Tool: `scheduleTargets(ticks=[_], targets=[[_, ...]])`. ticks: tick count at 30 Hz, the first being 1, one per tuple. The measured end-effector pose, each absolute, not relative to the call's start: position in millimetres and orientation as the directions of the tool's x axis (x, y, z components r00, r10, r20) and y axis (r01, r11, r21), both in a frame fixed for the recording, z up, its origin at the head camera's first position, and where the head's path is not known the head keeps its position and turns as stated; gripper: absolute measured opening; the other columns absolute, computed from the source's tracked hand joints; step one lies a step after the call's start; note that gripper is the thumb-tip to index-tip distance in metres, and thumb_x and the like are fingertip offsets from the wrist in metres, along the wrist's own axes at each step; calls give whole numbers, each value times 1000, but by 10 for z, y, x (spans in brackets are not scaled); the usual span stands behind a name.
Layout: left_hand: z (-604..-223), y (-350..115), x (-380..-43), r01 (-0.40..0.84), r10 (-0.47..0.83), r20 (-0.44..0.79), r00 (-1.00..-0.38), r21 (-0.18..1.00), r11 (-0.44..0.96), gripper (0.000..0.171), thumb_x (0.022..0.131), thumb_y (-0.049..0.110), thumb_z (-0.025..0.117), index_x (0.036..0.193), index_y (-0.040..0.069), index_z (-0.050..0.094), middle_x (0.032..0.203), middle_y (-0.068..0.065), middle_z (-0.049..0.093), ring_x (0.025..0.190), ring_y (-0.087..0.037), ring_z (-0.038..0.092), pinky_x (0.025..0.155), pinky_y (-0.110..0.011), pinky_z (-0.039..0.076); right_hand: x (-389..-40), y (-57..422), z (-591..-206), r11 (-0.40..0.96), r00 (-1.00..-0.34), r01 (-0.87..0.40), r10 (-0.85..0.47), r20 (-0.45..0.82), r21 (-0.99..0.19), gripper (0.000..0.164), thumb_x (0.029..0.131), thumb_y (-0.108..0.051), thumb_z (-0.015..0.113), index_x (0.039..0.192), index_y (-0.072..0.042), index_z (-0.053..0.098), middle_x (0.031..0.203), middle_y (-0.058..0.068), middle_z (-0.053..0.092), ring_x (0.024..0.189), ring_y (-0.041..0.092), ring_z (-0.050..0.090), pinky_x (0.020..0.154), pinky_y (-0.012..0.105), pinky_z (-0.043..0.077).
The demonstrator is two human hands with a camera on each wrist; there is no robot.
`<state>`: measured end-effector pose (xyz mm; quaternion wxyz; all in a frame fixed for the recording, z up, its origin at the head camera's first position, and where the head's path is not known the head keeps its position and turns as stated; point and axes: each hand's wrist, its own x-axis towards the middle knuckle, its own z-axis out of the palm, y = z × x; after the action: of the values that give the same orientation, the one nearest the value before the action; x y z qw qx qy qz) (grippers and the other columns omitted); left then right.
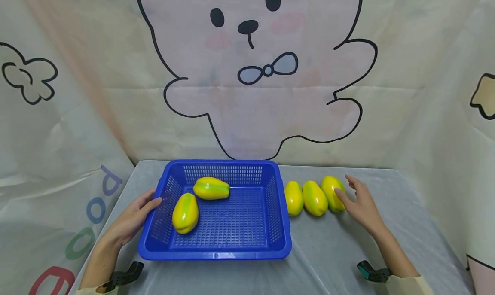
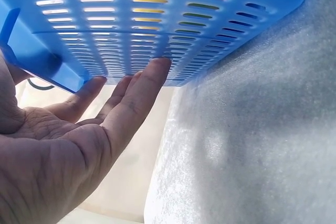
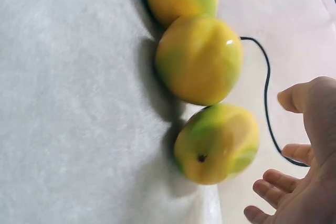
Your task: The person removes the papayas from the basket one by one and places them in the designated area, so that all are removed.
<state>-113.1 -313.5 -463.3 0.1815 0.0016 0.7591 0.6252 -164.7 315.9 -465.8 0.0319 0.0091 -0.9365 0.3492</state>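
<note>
Supporting the load, the gray surface point(image 1: 325, 265) carries the blue basket point(image 1: 214, 255). The left hand point(image 1: 129, 220) grips the basket's rim, thumb over the edge and fingers against the outer wall, probably to steady it. The right hand point(image 1: 362, 205), fingers relaxed and holding nothing, is beside the rightmost of three yellow-green fruits point(image 1: 315, 198), apparently rowed close to the basket for short reach. Two similar fruits point(image 1: 185, 213) lie inside the basket.

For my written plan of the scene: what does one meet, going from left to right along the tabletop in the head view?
Left hand, blue basket with two yellow-green fruits inside, three more yellow-green fruits in a row, right hand.
</note>
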Motion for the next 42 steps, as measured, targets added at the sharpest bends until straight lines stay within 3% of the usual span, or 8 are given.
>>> scheduleTargets(ticks=[16,26,35,42], targets=[[-4617,-3138,-1128,-258,221,-303,-927,943,209,72,114,37,44,169,4,10,134,-7,63,103,-15,74,89,-36,66,-1572,2987,-4395,765,-978,-175,-65,197,-620,65,105,-36,65,156,0,45,156,33,44,140,53,44,106,79,37],[-4611,-3133,-1148,-267,219,-313,-924,939,217,73,115,39,44,169,3,11,143,-20,58,104,-16,73,89,-37,65,-1588,2814,-4243,739,-947,-296,-146,285,-606,54,104,-25,67,151,-1,51,150,28,51,134,48,49,104,69,44],[-4593,-3140,-1151,-269,223,-314,-923,939,213,74,114,39,43,169,3,9,142,-15,61,104,-16,74,90,-38,65,-1598,2654,-4140,739,-950,-309,-203,239,-599,53,103,-25,69,150,-6,53,153,24,50,136,46,50,106,72,47],[-4588,-3141,-1156,-270,244,-314,-918,942,198,73,115,38,42,169,3,10,135,-10,65,102,-15,74,89,-37,66,-1585,2474,-4079,747,-941,-336,-241,238,-574,54,101,-24,71,149,-6,55,156,24,48,142,47,46,111,78,39]])
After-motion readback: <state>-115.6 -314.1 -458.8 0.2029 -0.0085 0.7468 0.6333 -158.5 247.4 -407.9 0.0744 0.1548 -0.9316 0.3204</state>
